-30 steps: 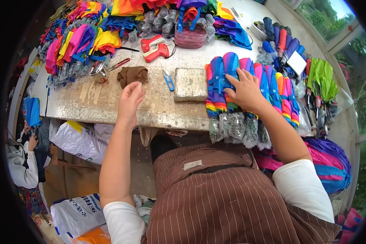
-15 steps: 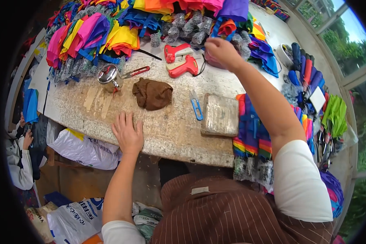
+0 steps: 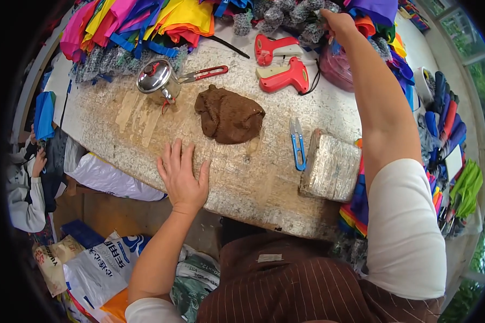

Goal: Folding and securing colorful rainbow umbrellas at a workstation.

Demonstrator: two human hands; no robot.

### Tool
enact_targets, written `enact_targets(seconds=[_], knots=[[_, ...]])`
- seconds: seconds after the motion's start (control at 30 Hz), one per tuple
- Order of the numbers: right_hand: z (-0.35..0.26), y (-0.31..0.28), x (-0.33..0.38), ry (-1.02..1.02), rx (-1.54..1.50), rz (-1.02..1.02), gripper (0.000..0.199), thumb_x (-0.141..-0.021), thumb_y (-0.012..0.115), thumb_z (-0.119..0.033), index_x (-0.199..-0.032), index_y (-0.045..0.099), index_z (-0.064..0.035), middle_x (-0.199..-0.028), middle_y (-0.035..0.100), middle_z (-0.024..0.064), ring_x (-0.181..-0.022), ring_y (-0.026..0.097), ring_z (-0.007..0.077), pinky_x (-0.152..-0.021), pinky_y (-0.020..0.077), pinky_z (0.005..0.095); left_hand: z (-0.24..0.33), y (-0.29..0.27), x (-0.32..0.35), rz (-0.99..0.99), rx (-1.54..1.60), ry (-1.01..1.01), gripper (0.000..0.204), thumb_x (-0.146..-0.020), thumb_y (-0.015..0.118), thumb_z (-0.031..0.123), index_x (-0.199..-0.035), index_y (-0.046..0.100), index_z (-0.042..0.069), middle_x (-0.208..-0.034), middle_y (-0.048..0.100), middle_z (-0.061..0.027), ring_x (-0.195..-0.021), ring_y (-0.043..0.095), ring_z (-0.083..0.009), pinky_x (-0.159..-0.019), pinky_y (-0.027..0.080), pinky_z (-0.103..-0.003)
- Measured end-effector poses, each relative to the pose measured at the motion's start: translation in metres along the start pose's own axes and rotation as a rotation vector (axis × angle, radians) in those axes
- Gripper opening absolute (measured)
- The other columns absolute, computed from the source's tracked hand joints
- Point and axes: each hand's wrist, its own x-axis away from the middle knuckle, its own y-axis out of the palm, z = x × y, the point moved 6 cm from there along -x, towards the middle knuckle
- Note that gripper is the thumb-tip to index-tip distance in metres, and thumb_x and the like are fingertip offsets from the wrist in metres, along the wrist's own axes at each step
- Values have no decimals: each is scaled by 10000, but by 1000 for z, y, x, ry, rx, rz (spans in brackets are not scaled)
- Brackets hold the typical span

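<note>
Several umbrella handles (image 3: 277, 19) in clear, crinkled wrap lie bunched together on the worn table's (image 3: 248, 180) far side.

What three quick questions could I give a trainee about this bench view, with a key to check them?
1. Multiple choice: what lies between the brown cloth and the silvery block?
A) a lidded metal cup
B) the blue-handled snips
C) a bright green umbrella

2. True or false: the left hand is gripping the brown cloth.

3. Fill in the blank: the hand nearest the pink container on the table is the person's ____ hand.

Key:
1. B, the blue-handled snips.
2. False; the left hand lies spread on the table, apart from the cloth.
3. Right; the right hand is at the far side.
</note>
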Motion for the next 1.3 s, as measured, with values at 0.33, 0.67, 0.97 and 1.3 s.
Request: enact_targets(seconds=[0.33,0.67,0.97,1.3], knots=[[-128,-41,134,36,-1205,-901,259,-906,566,-419,-857,570,-165,-653,508,-9,-465,384,70,-412,325,202,2,0,2,44,-11,-7,471,-857,634,330,-1252,540,91,-1407,429,-138,-1360,310,-351,-1128,153,-532],[-116,-143,347,-150,-605,-660,287,-875,646,-290,-1042,558,-74,-801,570,-3,-586,517,91,-487,378,216,-43,18,16,93,531,-159,595,-833,666,378,-1324,495,90,-1414,433,-150,-1354,348,-313,-1125,191,-497],[-69,-81,575,677,-1494,-1487,436,-840,657,-386,-1077,484,-63,-668,499,57,-441,470,167,-357,391,270,86,-82,23,-155,1463,389,527,-974,450,360,-1422,380,92,-1446,409,-122,-1325,388,-317,-1082,340,-462],[20,-43,616,441,-909,-1440,824,-887,540,-591,-1418,343,8,-1408,449,173,-1306,438,278,-1070,361,471,87,-99,99,-313,2533,-137,533,-840,673,351,-1257,542,45,-1232,605,-129,-1144,574,-293,-1033,428,-452]])
